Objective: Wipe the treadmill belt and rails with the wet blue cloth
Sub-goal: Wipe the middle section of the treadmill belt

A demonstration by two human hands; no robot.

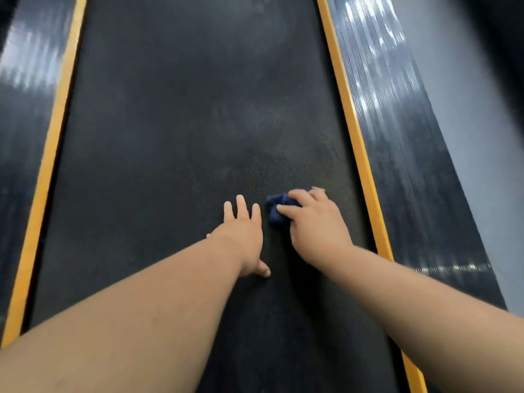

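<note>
The black textured treadmill belt [170, 137] fills the middle of the view, edged by two yellow strips. Dark ribbed side rails run along it, the left rail [25, 114] and the right rail [397, 131]. My right hand [314, 222] grips a bunched wet blue cloth [276, 211] and holds it down on the belt right of centre; most of the cloth is hidden under the fingers. My left hand [243, 234] lies flat on the belt just left of the cloth, fingers straight and spread.
Yellow strips [354, 131] separate the belt from the rails on both sides. A grey floor [467, 123] shows beyond the right rail. The rails are glossy with streaky reflections. The picture is blurred by motion.
</note>
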